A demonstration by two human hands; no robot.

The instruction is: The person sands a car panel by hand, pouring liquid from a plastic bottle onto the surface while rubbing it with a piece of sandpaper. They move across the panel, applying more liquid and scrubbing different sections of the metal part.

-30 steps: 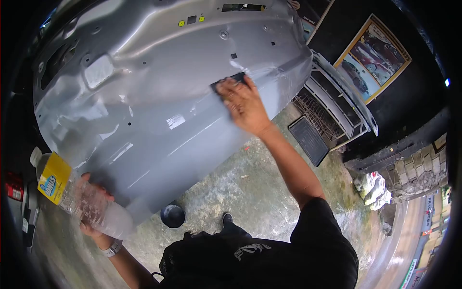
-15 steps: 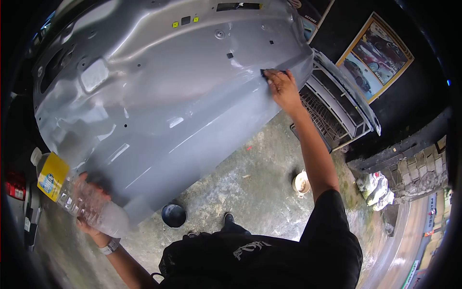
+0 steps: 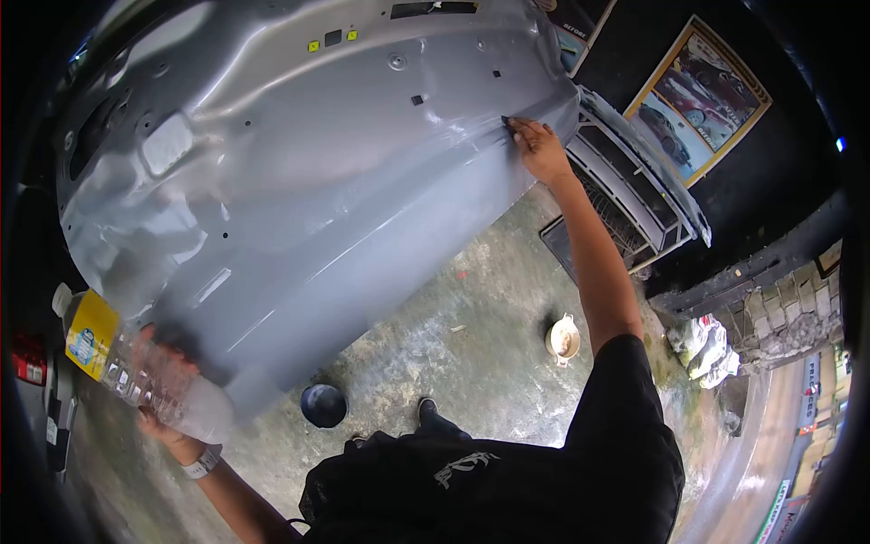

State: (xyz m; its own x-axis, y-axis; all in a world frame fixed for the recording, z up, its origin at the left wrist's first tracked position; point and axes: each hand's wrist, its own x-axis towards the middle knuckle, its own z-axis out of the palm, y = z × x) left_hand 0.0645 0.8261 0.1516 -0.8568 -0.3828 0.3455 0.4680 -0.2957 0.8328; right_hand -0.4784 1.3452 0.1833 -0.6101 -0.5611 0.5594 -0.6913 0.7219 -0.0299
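A large grey car body panel (image 3: 362,218) fills the upper left, with a wet sheen along its crease. At its right part, my right hand (image 3: 542,152) presses a small dark piece of sandpaper (image 3: 506,121) to the surface, mostly hidden by the fingers. My left hand (image 3: 161,428) is wrapped round a clear plastic bottle (image 3: 145,376) with a yellow label. The bottle lies tilted over the panel's lower left corner, its capped end up and to the left. Part of the left hand shows through the plastic.
A dark bucket (image 3: 323,405) stands on the stained concrete floor (image 3: 426,363) below the panel. Farther right is a pale tub (image 3: 563,340). Another car part (image 3: 639,172) leans beside the wall at the right, under a framed poster (image 3: 698,100). White bags (image 3: 702,349) sit by bricks.
My right hand has slid farther right and up along the panel's crease with the sandpaper. My left hand keeps hold of the bottle. The whole view has shifted slightly.
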